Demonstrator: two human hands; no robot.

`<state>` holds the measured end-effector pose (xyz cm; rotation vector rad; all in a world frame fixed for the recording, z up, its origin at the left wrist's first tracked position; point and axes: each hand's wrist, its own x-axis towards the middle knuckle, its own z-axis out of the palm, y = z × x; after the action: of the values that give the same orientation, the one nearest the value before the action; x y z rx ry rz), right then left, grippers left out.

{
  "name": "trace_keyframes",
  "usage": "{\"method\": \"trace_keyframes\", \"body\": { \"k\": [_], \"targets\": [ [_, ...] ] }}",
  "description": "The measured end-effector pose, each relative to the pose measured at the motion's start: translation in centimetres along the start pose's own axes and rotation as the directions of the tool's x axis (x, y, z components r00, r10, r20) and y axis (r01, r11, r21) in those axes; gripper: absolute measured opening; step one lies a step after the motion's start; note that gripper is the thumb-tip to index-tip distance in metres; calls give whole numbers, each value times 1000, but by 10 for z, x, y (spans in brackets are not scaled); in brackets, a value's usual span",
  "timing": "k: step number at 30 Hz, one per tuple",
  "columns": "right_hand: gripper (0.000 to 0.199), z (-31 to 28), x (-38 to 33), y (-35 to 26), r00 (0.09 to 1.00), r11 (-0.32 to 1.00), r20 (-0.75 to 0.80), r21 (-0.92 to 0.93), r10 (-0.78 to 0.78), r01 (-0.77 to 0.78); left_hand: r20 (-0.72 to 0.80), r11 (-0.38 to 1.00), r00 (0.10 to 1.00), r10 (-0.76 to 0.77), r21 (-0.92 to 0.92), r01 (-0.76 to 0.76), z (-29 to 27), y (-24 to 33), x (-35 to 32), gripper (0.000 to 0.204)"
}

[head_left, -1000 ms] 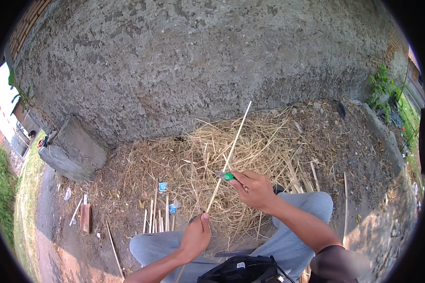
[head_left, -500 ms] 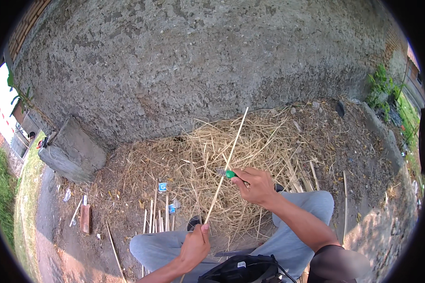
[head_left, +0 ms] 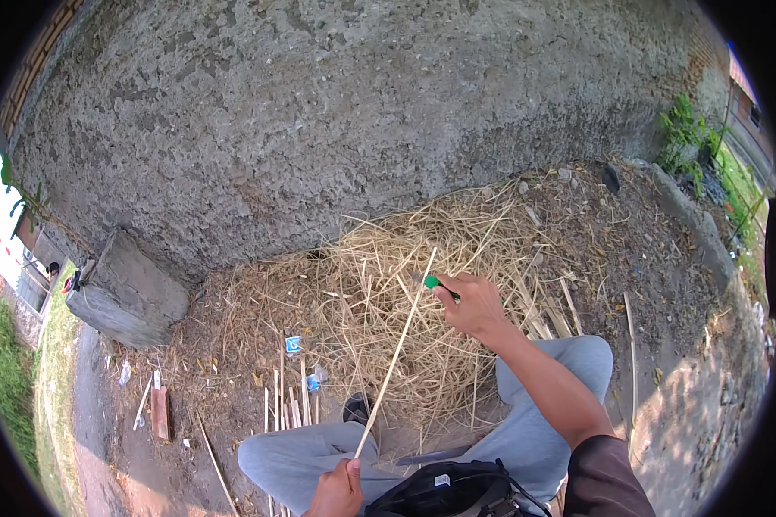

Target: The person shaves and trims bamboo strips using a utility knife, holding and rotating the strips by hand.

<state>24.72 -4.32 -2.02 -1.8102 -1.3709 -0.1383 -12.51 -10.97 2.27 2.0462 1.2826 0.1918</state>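
Note:
My left hand [head_left: 336, 494], low and near my lap, is closed around the near end of a long, thin pale strip [head_left: 397, 355], which looks like bamboo. The strip slants up and away over a heap of shavings [head_left: 444, 375]. Close to its far end, my right hand [head_left: 476, 306] grips a green-handled knife [head_left: 431, 282], probably a cutter. Its blade lies at the strip, small and partly blurred; I cannot tell whether it touches. My right fingers hide most of the handle.
A rough grey wall [head_left: 336, 121] rises in front. Several pale strips [head_left: 293, 405] lie beside my left knee, near a blue-and-white wrapper [head_left: 293, 345]. A brown wooden piece [head_left: 159, 414] and a concrete block [head_left: 138, 293] are at left. A black bag [head_left: 440, 495] sits at my lap.
My left hand has drawn the strip back toward my body, so its far end sits lower. My right hand with the knife has moved slightly away from me, nearer the strip's tip.

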Motion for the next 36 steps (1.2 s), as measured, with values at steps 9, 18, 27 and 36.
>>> {"method": "trace_keyframes", "body": {
  "k": [9,18,27,36],
  "targets": [
    [32,1,23,80,777,823,294,-320,557,-469,-57,995,995,-79,64,82,0,-79,-34,37],
    [27,-10,-21,-43,981,993,157,5,113,-115,22,994,999,-45,-95,47,8,-55,37,43],
    [32,-2,-58,-74,937,913,234,376,-258,158,-115,998,993,27,55,-21,16,-18,51,50],
    [26,-1,-34,-49,902,588,342,684,264,-432,190,867,980,52,-496,50,3,-2,51,37]
  ]
}}
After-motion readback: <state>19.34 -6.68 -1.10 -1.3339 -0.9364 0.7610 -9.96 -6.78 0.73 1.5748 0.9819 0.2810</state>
